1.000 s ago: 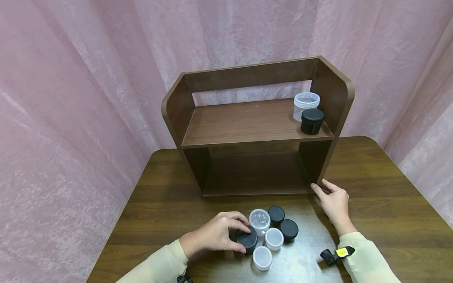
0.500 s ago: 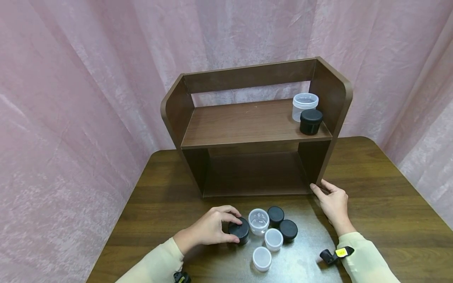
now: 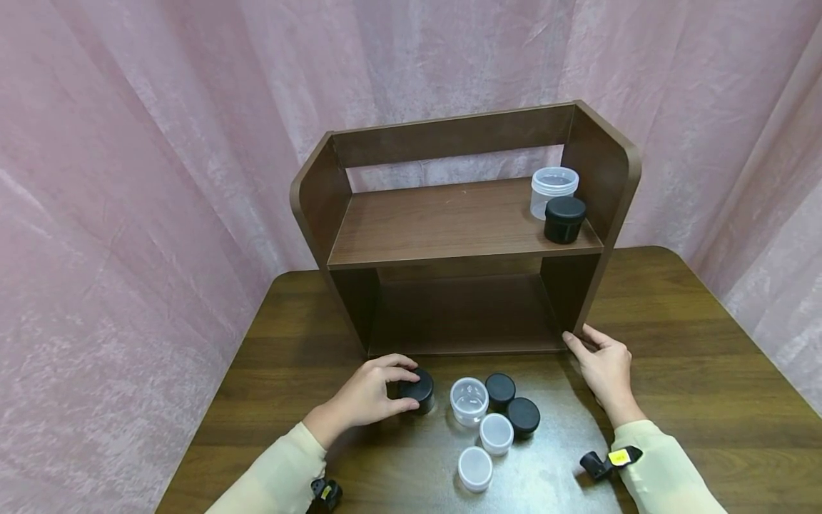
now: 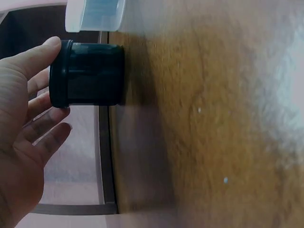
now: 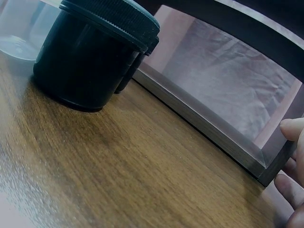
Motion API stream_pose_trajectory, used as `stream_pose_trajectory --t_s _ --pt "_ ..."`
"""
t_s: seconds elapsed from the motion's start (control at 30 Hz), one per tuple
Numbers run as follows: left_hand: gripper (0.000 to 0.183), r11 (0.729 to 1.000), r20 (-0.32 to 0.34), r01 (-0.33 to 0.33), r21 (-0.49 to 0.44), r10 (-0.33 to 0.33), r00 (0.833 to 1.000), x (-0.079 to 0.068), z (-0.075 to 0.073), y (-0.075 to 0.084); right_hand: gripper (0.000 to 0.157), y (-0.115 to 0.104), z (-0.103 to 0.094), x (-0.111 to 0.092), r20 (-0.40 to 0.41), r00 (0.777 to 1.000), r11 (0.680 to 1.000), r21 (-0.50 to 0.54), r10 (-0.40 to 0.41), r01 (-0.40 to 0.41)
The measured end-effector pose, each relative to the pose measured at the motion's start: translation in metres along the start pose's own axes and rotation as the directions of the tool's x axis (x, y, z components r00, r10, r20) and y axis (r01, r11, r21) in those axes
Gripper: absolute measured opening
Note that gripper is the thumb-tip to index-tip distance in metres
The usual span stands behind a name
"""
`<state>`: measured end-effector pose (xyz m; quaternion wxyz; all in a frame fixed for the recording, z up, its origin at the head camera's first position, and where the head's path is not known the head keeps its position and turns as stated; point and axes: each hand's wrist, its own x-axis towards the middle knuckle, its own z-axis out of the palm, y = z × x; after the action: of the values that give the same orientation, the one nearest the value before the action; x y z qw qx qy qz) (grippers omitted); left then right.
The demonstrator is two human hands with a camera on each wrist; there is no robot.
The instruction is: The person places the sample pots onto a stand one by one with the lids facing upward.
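Observation:
My left hand [image 3: 369,392] grips a black screw-lid jar [image 3: 417,391] by its lid, thumb on one side and fingers on the other. In the left wrist view the black jar [image 4: 90,73] is upright, its base close over the wooden table. To its right stands a group of small jars: a clear jar [image 3: 469,401], two white-lidded jars, one of them nearest me [image 3: 475,469], and two black-lidded jars, one at the right [image 3: 523,417]. My right hand [image 3: 606,368] pinches the lower front corner of the brown shelf unit [image 3: 465,255] between thumb and fingers.
On the upper board, at the right end, a clear lidded jar [image 3: 554,187] stands behind a black jar [image 3: 565,221]. The wooden table [image 3: 270,400] carries everything, and a pink curtain [image 3: 160,178] hangs behind it.
My left hand has drawn the black jar away from the group, leftward and toward the shelf unit. My right hand stays at the shelf corner.

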<state>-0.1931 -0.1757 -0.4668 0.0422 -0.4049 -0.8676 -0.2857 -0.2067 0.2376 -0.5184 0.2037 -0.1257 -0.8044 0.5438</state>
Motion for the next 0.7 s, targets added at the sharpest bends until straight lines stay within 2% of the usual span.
stream_pose_trajectory --t_s 0.23,0.47,0.7 --pt "0.035 0.999 -0.040 0.013 0.052 -0.011 0.999 0.0010 -0.0006 -0.0063 0.053 0.0002 0.0008 0.0004 -0.006 1.000 1.000 0.008 0.002 -0.002" --pt "0.041 0.999 -0.036 0.003 0.050 -0.001 0.999 0.0015 0.0026 -0.0090 0.053 0.0007 0.0006 0.0008 -0.009 1.000 1.000 -0.012 0.004 -0.004" --pt "0.039 0.999 -0.072 -0.025 0.048 0.028 0.997 0.0036 0.0062 -0.0106 0.055 -0.0002 -0.0002 0.0005 0.001 1.000 0.999 -0.031 0.010 -0.010"
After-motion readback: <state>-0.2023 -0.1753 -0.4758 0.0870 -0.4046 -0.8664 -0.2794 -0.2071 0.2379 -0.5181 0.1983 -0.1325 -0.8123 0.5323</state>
